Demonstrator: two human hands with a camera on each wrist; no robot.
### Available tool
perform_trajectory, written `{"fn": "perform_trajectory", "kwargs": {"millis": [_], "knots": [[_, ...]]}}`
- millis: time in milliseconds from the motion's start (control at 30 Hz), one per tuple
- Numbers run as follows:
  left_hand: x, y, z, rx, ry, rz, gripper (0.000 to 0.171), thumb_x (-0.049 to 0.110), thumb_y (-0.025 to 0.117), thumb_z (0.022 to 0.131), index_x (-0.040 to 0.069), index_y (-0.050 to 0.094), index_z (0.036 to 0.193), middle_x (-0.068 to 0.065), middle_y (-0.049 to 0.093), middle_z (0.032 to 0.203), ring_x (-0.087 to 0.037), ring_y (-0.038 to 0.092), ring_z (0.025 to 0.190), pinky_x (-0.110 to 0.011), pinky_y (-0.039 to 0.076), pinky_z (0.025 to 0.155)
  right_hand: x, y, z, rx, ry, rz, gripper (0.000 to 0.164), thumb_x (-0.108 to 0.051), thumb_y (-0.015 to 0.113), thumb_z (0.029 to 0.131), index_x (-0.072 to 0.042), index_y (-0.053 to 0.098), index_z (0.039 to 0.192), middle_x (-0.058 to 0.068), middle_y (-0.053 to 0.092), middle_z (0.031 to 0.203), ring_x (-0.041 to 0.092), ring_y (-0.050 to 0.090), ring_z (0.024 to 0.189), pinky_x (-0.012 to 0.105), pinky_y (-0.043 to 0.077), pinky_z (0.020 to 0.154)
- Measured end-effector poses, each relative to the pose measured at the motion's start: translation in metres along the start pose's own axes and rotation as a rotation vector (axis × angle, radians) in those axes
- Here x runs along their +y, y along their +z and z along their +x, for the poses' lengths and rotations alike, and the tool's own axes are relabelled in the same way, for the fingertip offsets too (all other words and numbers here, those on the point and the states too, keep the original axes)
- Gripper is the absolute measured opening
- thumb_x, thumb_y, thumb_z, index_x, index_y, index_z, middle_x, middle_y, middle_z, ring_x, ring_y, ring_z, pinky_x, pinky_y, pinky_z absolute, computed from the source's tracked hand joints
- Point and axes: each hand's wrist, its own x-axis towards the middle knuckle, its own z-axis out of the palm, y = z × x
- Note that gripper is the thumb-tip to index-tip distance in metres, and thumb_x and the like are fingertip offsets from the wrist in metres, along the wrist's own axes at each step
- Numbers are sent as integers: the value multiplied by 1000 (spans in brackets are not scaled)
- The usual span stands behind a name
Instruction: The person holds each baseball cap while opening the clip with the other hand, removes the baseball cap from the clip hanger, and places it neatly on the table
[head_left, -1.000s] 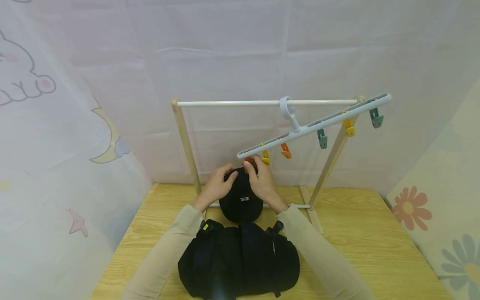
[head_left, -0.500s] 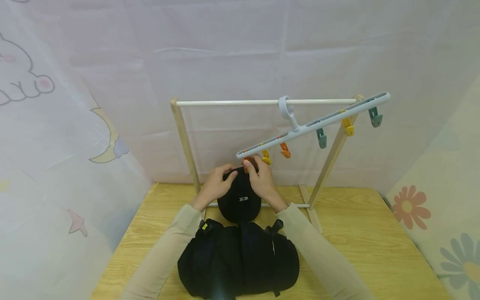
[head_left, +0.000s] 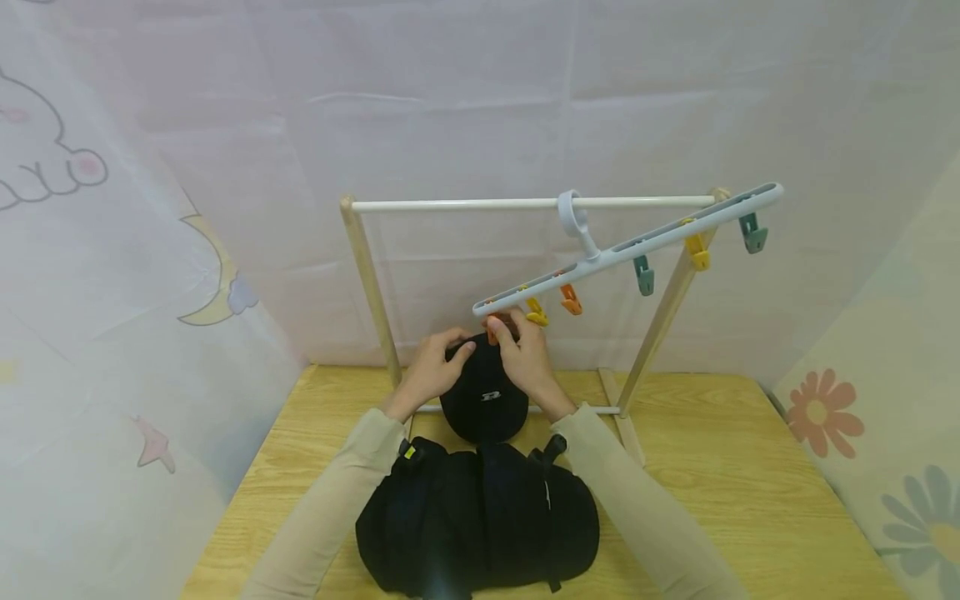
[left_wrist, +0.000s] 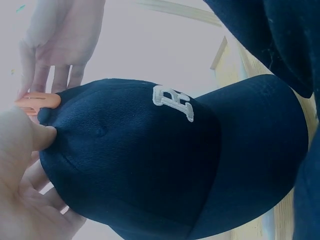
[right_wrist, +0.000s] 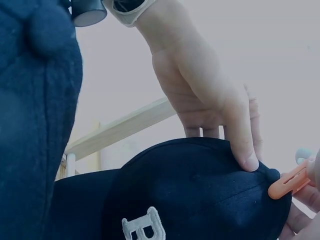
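A black baseball cap (head_left: 483,417) with a white embroidered letter hangs brim down below the low left end of a pale hanger (head_left: 600,265). My left hand (head_left: 433,371) holds the crown from the left, thumb in front and fingers behind, as the left wrist view shows. With thumb and fingers, my right hand (head_left: 527,362) pinches an orange clip (left_wrist: 40,101) at the top of the crown. In the right wrist view the clip's jaws overlap the cap's top edge, right by my left thumb.
The hanger hooks over the white bar (head_left: 465,205) of a wooden rack, tilted up to the right. Yellow (head_left: 537,314), orange (head_left: 571,300) and green clips (head_left: 643,277) hang along it. A black bag-like bundle (head_left: 480,525) with straps lies on the wooden table (head_left: 735,483) in front.
The cap has swung slightly to the right, and the yellow clip beside my right hand tilts further right. Both hands stay in nearly the same place.
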Motion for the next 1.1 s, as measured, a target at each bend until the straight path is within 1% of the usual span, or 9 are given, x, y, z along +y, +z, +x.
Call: {"fn": "perform_trajectory", "kwargs": {"millis": [167, 300, 433, 567, 667, 733, 900, 1100], "knots": [[-1, -1, -1, -2, 3, -15, 20, 19, 62, 110, 10, 76, 120, -8, 79, 121, -27, 73, 116, -49, 58, 102, 0, 1, 1, 6, 11, 29, 24, -18, 56, 113, -6, 69, 129, 16, 76, 119, 32, 71, 110, 44, 54, 94], [-2, -2, -2, -5, 0, -26, 19, 19, 62, 110, 11, 76, 119, -6, 80, 118, -25, 74, 112, -48, 58, 100, 0, 3, 2, 12, 12, 34, 23, -17, 57, 112, -6, 70, 128, 15, 76, 117, 30, 71, 106, 40, 54, 91], [-3, -3, -3, -6, -7, -41, 19, 19, 62, 110, 11, 76, 120, -6, 79, 119, -25, 73, 114, -49, 58, 101, -2, 5, 3, 14, 4, 38, 22, -17, 57, 112, -6, 70, 126, 15, 76, 114, 30, 71, 99, 37, 52, 85], [-4, -5, -4, 2, -11, -42, 19, 19, 62, 110, 10, 76, 120, -7, 79, 120, -26, 73, 115, -49, 57, 103, -7, 8, 4, 6, 2, 48, 22, -18, 57, 112, -6, 70, 126, 15, 76, 114, 30, 71, 98, 35, 53, 83], [-4, -7, -3, 5, -15, -35, 20, 19, 62, 110, 10, 76, 120, -8, 78, 122, -26, 73, 117, -48, 57, 104, -8, 9, 6, 12, 11, 60, 22, -18, 57, 112, -6, 70, 125, 15, 76, 114, 30, 72, 101, 35, 53, 85], [-4, -8, -3, 9, -16, -28, 20, 19, 62, 110, 10, 76, 120, -8, 78, 123, -27, 72, 118, -49, 57, 104, -8, 9, 7, 17, 12, 63, 22, -19, 57, 112, -6, 71, 125, 15, 76, 114, 30, 71, 100, 35, 53, 85], [-3, -9, -4, 11, -20, -33, 20, 20, 61, 110, 10, 76, 120, -8, 78, 122, -27, 72, 117, -50, 57, 103, -9, 10, 8, 23, 17, 64, 23, -21, 57, 112, -7, 71, 125, 14, 76, 115, 29, 71, 101, 36, 53, 86], [-3, -11, -5, 7, -32, -47, 21, 21, 61, 111, 11, 76, 122, -7, 78, 122, -27, 72, 117, -50, 57, 103, -10, 12, 9, 31, 12, 76, 24, -21, 58, 112, -6, 71, 126, 14, 77, 116, 29, 72, 106, 38, 56, 90]]}}
